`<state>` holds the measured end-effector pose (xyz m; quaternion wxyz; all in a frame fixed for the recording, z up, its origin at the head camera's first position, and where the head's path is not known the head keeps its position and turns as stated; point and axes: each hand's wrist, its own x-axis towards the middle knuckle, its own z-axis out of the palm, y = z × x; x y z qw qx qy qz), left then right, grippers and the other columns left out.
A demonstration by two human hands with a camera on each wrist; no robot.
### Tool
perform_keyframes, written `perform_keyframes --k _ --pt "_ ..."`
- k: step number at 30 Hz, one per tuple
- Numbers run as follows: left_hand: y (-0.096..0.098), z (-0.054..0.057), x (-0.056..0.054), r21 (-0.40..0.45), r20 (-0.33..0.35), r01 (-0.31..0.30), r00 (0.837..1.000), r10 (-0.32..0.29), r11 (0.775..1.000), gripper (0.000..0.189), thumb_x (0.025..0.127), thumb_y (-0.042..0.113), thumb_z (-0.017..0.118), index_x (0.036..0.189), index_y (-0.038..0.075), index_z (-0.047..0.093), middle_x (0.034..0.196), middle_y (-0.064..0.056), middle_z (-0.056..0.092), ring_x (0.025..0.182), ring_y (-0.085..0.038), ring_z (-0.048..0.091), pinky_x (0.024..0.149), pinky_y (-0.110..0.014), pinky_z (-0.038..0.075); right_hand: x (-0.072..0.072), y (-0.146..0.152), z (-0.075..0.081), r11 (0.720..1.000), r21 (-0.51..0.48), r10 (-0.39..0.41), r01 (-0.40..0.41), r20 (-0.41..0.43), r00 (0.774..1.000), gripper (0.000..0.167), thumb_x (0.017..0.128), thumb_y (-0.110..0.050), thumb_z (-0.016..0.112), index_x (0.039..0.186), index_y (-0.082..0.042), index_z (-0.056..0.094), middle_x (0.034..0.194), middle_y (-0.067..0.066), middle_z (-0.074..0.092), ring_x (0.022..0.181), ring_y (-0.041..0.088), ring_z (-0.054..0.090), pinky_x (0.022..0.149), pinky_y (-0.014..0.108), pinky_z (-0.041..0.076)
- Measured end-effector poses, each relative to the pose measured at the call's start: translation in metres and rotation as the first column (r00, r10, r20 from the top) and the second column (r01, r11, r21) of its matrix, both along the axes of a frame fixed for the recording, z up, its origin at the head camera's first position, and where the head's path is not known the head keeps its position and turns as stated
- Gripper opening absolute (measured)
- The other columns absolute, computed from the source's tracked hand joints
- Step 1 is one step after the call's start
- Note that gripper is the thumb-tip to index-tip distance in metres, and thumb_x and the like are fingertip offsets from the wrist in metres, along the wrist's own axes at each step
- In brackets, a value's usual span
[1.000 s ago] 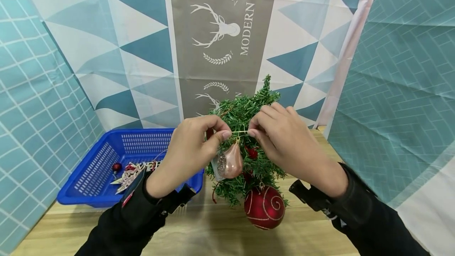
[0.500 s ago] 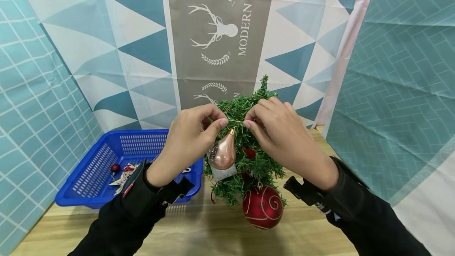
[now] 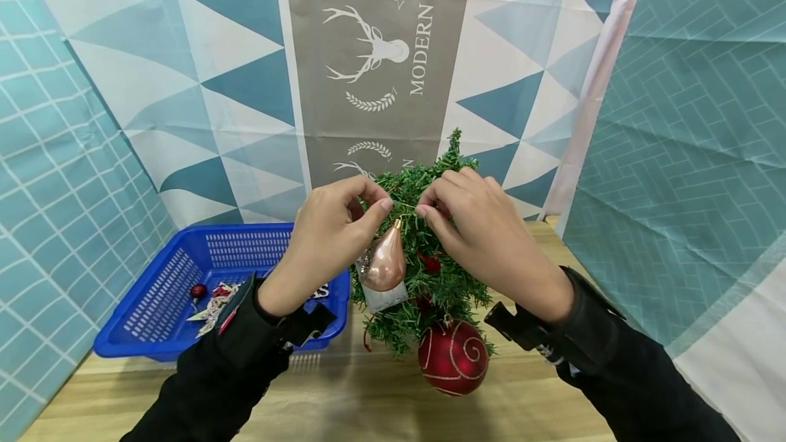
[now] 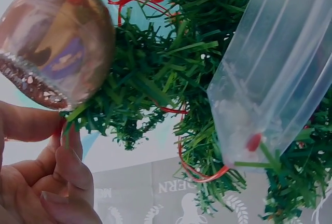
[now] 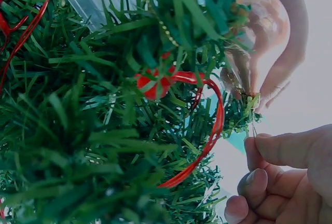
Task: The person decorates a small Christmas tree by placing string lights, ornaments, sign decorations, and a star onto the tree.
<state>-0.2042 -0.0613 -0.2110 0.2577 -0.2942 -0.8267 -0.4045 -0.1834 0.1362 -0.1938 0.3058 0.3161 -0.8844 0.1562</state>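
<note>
In the head view my left hand (image 3: 334,227) and right hand (image 3: 475,220) each pinch one side of a thin gold cord (image 3: 402,204) between thumb and forefinger. Below the cord hangs a rose-gold teardrop Christmas ornament (image 3: 388,264), its narrow neck upward and a glittery band on its side. It hangs in front of a small green artificial Christmas tree (image 3: 457,275). From the right wrist view, the right fingertips (image 5: 262,143) grip the cord right by the ornament's neck. A large red bauble (image 3: 453,357) with glitter swirls hangs low on the tree.
A translucent plastic piece (image 4: 270,79) hangs among the branches beside red ties (image 5: 215,115). On the left of the wooden table (image 3: 344,401) stands a blue plastic basket (image 3: 132,316) holding a small dark red ball (image 3: 198,290) and several pale cut-out decorations (image 3: 215,305). Patterned cloths stand behind.
Both hands have risen a little and shifted slightly left, still pinching the cord. The teardrop ornament has moved up and left with them and turned, showing less of its glittery side.
</note>
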Motion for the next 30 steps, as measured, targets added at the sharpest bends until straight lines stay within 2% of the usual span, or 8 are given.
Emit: perform_keyframes --k 7,17,23,30 --pt "0.001 -0.006 -0.003 0.018 0.036 -0.004 0.999 0.003 1.0 0.006 0.092 0.011 0.062 0.088 0.011 0.067 0.064 -0.001 0.05 0.052 -0.016 0.04 0.048 -0.03 0.027 -0.002 -0.001 -0.003 1.0 -0.004 -0.01 0.01 0.003 1.0 0.007 0.093 -0.013 0.062 0.09 -0.009 0.066 0.078 -0.002 0.055 0.073 0.017 0.042 0.065 0.033 0.029" --pt "-0.003 -0.015 -0.003 0.002 0.044 0.014 0.999 -0.014 1.0 0.006 0.092 0.011 0.061 0.088 0.01 0.066 0.089 0.0 0.057 0.07 -0.014 0.046 0.06 -0.032 0.035 -0.005 -0.003 -0.006 1.0 -0.005 0.012 -0.012 0.018 1.0 0.006 0.092 -0.012 0.063 0.088 -0.01 0.067 0.079 -0.001 0.056 0.073 0.017 0.044 0.066 0.034 0.03" --pt "-0.007 -0.02 -0.004 0.014 0.06 0.064 0.996 -0.064 0.998 0.005 0.091 0.009 0.062 0.088 0.01 0.066 0.093 -0.001 0.056 0.076 -0.015 0.047 0.066 -0.033 0.037 -0.004 -0.004 -0.006 0.999 0.018 0.039 -0.039 0.016 0.999 0.007 0.093 -0.011 0.063 0.087 -0.009 0.067 0.078 -0.001 0.054 0.073 0.018 0.042 0.071 0.035 0.034" --pt "-0.005 -0.023 -0.003 0.017 0.058 0.118 0.991 -0.119 0.993 0.006 0.089 0.006 0.064 0.086 0.01 0.065 0.097 -0.001 0.056 0.077 -0.017 0.047 0.069 -0.036 0.039 -0.005 -0.005 -0.008 0.998 0.037 0.046 -0.046 0.013 0.999 0.005 0.091 -0.011 0.066 0.087 -0.009 0.068 0.076 -0.001 0.054 0.072 0.018 0.043 0.071 0.035 0.034"
